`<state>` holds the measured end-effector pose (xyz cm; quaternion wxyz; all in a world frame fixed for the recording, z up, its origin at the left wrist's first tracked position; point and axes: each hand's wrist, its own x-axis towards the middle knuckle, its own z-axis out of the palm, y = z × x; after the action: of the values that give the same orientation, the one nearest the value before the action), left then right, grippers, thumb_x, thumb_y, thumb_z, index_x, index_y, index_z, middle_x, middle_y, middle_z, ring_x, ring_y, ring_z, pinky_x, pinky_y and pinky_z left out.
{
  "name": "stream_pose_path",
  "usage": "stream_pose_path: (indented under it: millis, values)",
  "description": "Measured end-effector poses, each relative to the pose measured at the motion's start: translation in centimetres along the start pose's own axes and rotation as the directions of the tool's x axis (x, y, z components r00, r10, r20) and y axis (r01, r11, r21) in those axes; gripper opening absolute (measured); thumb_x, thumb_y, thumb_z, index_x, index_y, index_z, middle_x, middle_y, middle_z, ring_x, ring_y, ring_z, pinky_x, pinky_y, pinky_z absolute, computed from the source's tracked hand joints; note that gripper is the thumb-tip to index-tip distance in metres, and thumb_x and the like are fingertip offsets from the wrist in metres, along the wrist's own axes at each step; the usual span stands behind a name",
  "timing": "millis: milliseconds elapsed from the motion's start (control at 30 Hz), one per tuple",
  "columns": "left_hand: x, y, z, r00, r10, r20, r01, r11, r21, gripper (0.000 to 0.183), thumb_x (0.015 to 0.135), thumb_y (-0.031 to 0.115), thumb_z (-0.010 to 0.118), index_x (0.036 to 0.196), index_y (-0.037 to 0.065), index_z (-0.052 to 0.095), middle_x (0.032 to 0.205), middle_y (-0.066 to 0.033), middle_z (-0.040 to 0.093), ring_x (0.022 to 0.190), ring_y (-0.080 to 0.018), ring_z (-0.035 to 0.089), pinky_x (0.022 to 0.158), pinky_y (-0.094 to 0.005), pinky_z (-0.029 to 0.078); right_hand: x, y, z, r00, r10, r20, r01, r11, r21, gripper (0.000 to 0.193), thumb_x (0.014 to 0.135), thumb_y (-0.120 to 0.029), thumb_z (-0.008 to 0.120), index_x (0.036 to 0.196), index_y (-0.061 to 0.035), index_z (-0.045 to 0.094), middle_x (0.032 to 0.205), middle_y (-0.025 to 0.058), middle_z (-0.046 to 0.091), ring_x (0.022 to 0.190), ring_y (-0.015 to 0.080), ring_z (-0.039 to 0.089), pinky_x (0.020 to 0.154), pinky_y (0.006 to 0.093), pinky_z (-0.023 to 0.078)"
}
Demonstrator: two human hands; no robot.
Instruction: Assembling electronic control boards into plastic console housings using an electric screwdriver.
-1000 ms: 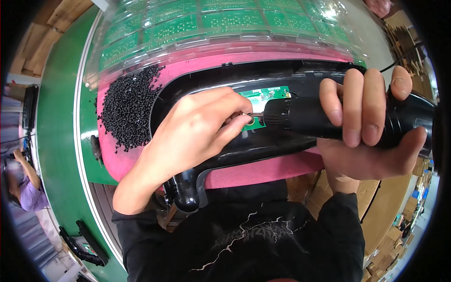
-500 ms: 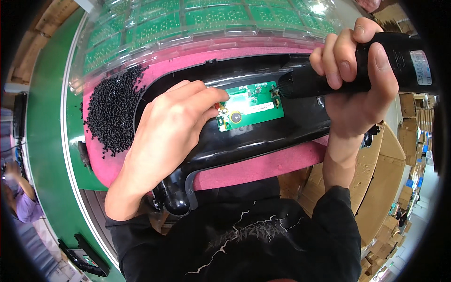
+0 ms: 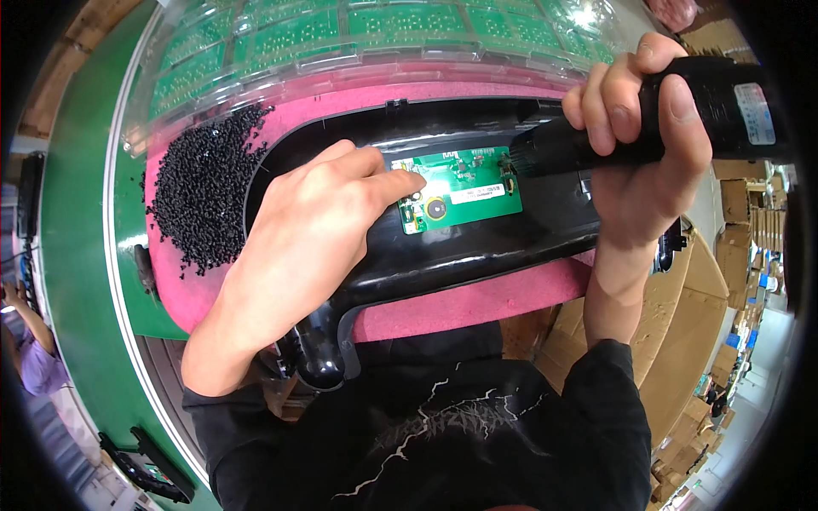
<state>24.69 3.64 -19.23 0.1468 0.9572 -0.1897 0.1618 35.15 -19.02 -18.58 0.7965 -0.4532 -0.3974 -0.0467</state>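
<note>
Circuit board [image 3: 460,189] lies long axis L-R in black housing [image 3: 477,255]; left hand [image 3: 315,221] fingertips pin its left end, right hand [image 3: 648,145] fist-gripping black driver [image 3: 596,140] at right end.

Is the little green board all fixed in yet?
The green board already sits in the black shell. The left hand presses its corner; the right hand grips the black screwdriver by its edge. Whether any screws are in is unclear.
</note>
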Motion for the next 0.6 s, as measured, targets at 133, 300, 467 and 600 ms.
stream_pose_path:
  millis: [133,300,467,600]
  values:
    - [0.0,0.2,-0.4,0.999,0.033,0.01,-0.034,0.999,0.038,0.035,0.071,-0.007,0.062,0.101,0.005,0.075,0.076,-0.0098,0.061,0.076,-0.0274,0.062,0.068,-0.0394,0.053,0.6,0.3,1.0,0.997,0.023,0.071,-0.016,0.995,-0.094,0.023,0.096,-0.032,0.051,0.103,-0.0097,0.051,0.071,-0.0027,0.045,0.06,0.01,0.041,0.071,0.0303,0.039]
    - [0.2,0.5,-0.9,0.998,0.026,0.051,-0.029,0.997,0.067,0.034,0.072,-0.006,0.062,0.102,0.004,0.075,0.078,-0.01,0.062,0.077,-0.0276,0.062,0.068,-0.0395,0.053,1.0,0.1,2.0,0.995,0.097,-0.037,-0.099,0.994,-0.056,0.023,0.092,-0.024,0.058,0.106,-0.0062,0.051,0.067,0.0008,0.047,0.058,0.0117,0.045,0.062,0.0294,0.04]
    - [0.3,0.7,-1.0,0.997,-0.002,0.074,-0.002,0.999,0.046,0.036,0.072,-0.007,0.06,0.103,0.006,0.075,0.08,-0.0092,0.062,0.078,-0.028,0.061,0.068,-0.0392,0.053,0.8,-0.2,1.9,0.988,0.123,-0.091,-0.129,0.99,-0.056,0.025,0.091,-0.022,0.059,0.107,-0.0048,0.051,0.066,0.0017,0.047,0.058,0.0122,0.046,0.06,0.0291,0.04]
    - [0.2,0.6,-0.7,0.994,0.012,0.112,-0.019,0.998,0.058,0.038,0.073,-0.007,0.059,0.104,0.007,0.073,0.082,-0.0081,0.062,0.082,-0.0274,0.061,0.068,-0.0393,0.054,0.4,-1.0,2.1,0.991,0.089,-0.097,-0.104,0.982,-0.157,0.027,0.094,-0.029,0.054,0.109,-0.0063,0.053,0.069,-0.0025,0.044,0.058,0.01,0.04,0.066,0.0298,0.036]
